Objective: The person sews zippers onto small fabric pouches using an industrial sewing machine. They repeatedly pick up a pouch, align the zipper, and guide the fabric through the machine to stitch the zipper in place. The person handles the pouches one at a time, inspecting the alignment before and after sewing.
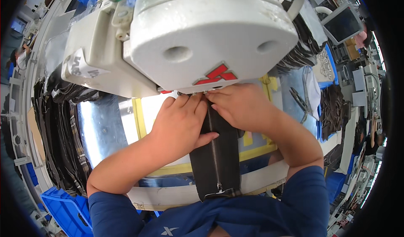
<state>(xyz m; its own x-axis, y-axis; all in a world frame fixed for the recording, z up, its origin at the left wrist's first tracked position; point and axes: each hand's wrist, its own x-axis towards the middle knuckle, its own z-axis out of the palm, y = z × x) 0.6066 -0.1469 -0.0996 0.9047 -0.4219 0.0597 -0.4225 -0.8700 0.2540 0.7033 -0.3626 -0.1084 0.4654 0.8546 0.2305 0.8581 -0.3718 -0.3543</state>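
A black fabric piece with a metal zipper runs from my body up to the white sewing machine head. The zipper pull shows near its lower end. My left hand lies on the strip's left side, fingers stretched toward the machine and thumb laid across the zipper teeth. On the right edge, my right hand is closed, thumb and forefinger pinching the fabric beside the zipper. Both sets of fingertips sit right at the machine's lower edge, which hides the needle area.
Stacked dark garment pieces lie at left, above a blue crate. Black-handled snips rest on the table at right. Beyond are a blue bin of dark pieces and a tray of small metal parts. Yellow tape marks the table.
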